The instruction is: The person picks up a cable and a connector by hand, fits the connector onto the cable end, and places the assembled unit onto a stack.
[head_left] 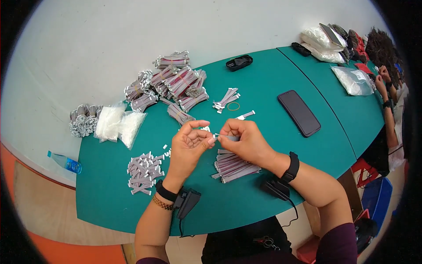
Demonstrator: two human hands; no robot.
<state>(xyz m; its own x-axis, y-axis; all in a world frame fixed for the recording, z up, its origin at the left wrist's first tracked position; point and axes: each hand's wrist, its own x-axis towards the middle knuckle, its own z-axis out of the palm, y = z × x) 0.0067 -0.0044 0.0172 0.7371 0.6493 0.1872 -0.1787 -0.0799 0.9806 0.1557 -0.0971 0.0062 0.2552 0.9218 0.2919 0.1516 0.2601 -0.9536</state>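
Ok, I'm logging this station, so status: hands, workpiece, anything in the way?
Right hand pinching grey ribbon cable. Left hand at its white end, grip unclear. Cable pile close, nearside of right hand; black phone apart, to the right.

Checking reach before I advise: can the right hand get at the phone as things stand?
Probably yes: nothing seems to block the green table between the right hand and the phone, though that hand is pinching a grey cable.

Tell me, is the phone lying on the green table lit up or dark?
Dark. The phone lies face up with nothing lit on its screen; whether it's powered off, I cannot tell.
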